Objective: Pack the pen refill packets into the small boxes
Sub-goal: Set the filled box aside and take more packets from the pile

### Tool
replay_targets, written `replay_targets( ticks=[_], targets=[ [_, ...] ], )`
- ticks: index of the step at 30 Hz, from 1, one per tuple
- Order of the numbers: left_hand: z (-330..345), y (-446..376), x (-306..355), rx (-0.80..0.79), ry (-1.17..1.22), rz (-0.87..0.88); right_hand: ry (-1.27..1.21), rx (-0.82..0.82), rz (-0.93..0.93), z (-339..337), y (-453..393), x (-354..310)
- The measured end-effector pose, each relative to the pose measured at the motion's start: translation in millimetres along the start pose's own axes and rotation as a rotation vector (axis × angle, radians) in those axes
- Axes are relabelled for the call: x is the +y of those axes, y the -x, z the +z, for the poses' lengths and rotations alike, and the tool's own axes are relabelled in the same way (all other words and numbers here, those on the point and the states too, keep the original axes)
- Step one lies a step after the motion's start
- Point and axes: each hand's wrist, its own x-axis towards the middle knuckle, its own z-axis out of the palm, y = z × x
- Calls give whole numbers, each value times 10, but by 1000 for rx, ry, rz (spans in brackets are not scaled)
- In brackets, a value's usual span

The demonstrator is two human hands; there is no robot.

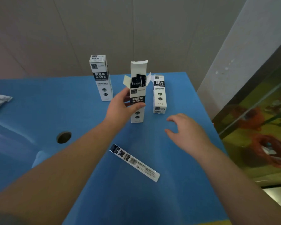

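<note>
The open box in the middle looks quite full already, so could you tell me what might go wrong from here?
1. The open box stands tall and narrow, held only by the left hand; a push from above could tip it into the closed box beside it.
2. Dark packets already reach the opening, so the loose packet on the blue table may jam or bend going in.
3. The right hand hovers empty, near that closed box.

Matt cardboard box (137, 101), glossy plastic packet (134, 161), matt foam tabletop (88, 111).
</note>
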Motion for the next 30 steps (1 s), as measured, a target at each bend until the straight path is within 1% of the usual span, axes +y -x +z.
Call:
replay_targets(
  ticks=[3, 6, 8, 10, 13, 16, 18, 21, 24, 27, 30],
  targets=[
    [-2, -5, -69, -30, 7, -50, -13, -7, 14, 14, -4, 7],
    [-44, 52, -131, -96, -102, -147, -27, -7, 12, 11, 24, -38],
    [-103, 141, -138, -108, -143, -232, -46, 9, 9, -2, 49, -99],
    [-183, 266, -112, -121, -181, -272, -60, 38, 6, -12, 75, -178],
    [-388, 485, -87, -127, -406, -190, -67, 107, -20, -4, 110, -368],
    [-688, 695, -85, -84, -632, -22, -70, 160, -45, 34, 173, -616],
    [-885, 823, -60, -48, -724, 68, -53, 180, -61, 74, 219, -768],
    [-1165, 1000, -14, 5, -827, 143, -52, 194, -60, 108, 270, -987],
    [-1394, 1148, 5, 16, -910, 142, -53, 180, -73, 127, 328, -1191],
    [-1534, 1256, -5, -7, -873, 64, -66, 149, -113, 148, 380, -1330],
    [-1623, 1351, -5, 43, -866, 17, -50, 125, -154, 165, 360, -1414]
  ],
)
